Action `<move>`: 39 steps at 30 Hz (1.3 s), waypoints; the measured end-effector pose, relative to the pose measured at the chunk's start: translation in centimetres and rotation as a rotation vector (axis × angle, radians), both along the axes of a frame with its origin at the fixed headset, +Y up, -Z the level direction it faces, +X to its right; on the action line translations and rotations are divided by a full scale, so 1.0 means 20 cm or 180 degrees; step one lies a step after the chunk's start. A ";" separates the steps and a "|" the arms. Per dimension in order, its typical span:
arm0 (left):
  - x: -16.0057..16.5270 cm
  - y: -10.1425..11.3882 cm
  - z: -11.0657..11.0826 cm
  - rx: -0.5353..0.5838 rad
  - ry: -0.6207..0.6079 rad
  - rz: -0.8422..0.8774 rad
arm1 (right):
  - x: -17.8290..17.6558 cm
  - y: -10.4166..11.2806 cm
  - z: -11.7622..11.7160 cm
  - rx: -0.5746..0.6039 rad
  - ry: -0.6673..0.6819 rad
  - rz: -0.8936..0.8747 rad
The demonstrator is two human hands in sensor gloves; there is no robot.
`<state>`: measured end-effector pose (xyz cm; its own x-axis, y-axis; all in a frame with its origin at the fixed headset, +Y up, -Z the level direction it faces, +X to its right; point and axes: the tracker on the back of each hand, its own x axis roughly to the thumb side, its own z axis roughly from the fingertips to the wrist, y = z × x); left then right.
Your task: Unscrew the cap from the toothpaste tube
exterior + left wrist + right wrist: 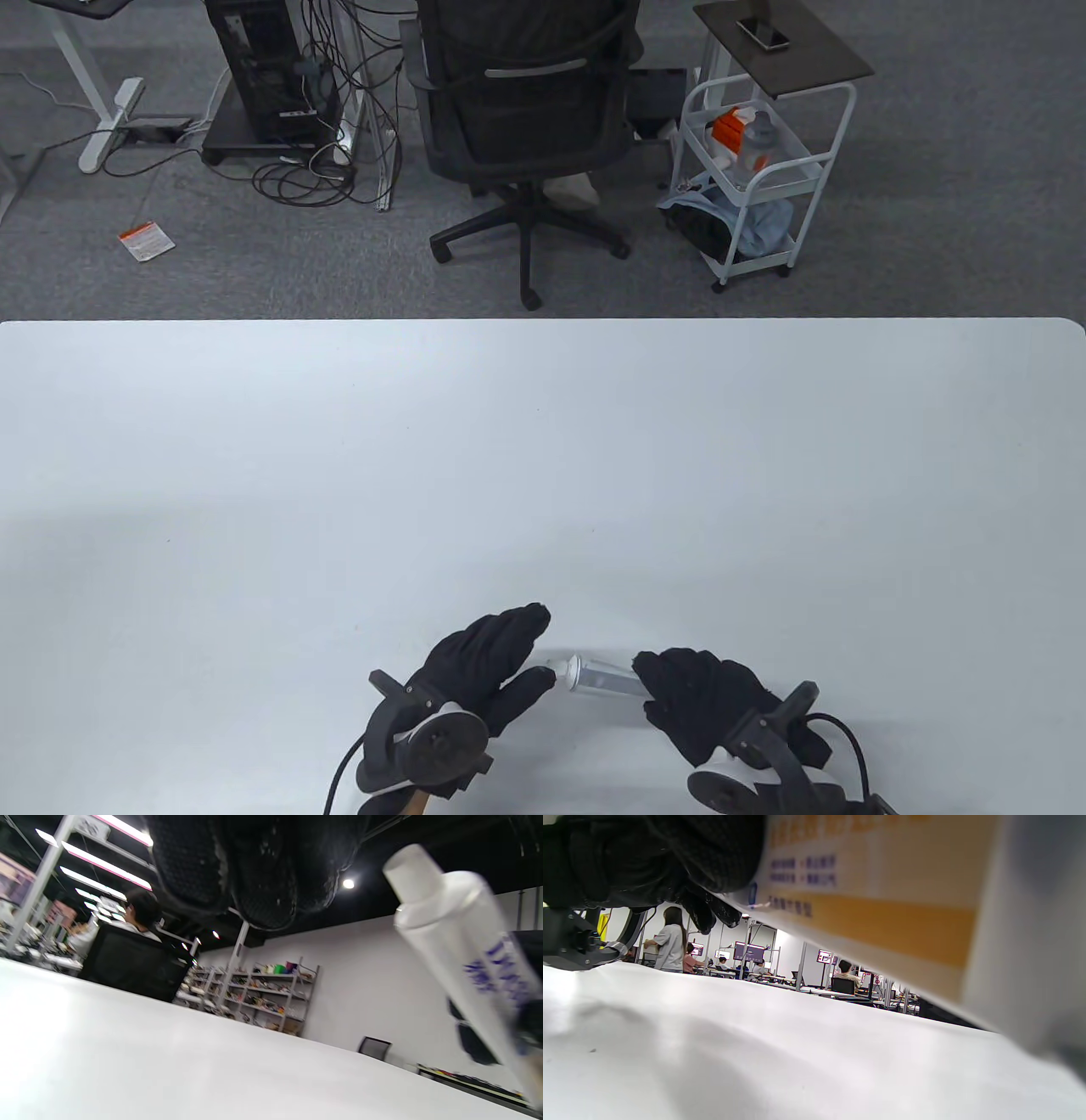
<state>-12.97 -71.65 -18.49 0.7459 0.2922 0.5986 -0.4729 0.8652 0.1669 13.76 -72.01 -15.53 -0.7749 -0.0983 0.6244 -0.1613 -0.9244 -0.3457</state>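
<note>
I am gripping the translucent white plastic toothpaste tube (604, 677) in my right hand (708, 709), my gloved fingers wrapping around its body at the near edge of the white table (543, 475), right of centre. The tube is lying roughly level, lifted off the tabletop as far as the wrist views suggest, with its small white screw cap (562, 668) pointing left. My left hand (479, 671) is reaching in from the left; its thumb tip is touching or sitting just beside the cap, while the fingers (517, 626) are arching above it. In the left wrist view the cap (413, 872) is standing apart from the fingers (263, 878), so I am not holding it yet, and my left hand is loose and unclenched.

The risks from here look like these. If I am pinching only the cap's tip, the glove fabric may be slipping on the smooth plastic and the cap won't be turning. If my right hand is squeezing the soft body too hard while the cap loosens, paste could be pushing out at the neck. If my right grip is too light, the whole tube will be spinning with the cap instead of unscrewing. And once free, the small cap could be dropping and rolling off the near edge.
</note>
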 end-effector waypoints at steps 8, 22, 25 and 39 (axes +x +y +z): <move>0.05 -0.01 0.01 0.0000 -0.0003 -0.0209 | 0.00 0.00 0.01 0.0003 0.0044 -0.0005; 0.00 0.00 -0.01 -0.0193 -0.0130 0.0076 | 0.00 0.00 0.00 -0.0038 0.0042 -0.0040; 0.03 0.00 0.00 -0.0172 -0.0129 -0.0074 | 0.00 0.00 0.00 -0.0034 0.0059 -0.0067; 0.00 0.00 -0.01 -0.0133 0.0117 0.0117 | -0.02 -0.01 0.02 -0.0026 0.0131 0.0007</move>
<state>-12.96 -71.61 -18.64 0.7553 0.3441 0.5577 -0.4988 0.8539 0.1487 13.33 -72.12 -15.14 -0.7483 -0.0947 0.6566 -0.1733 -0.9275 -0.3313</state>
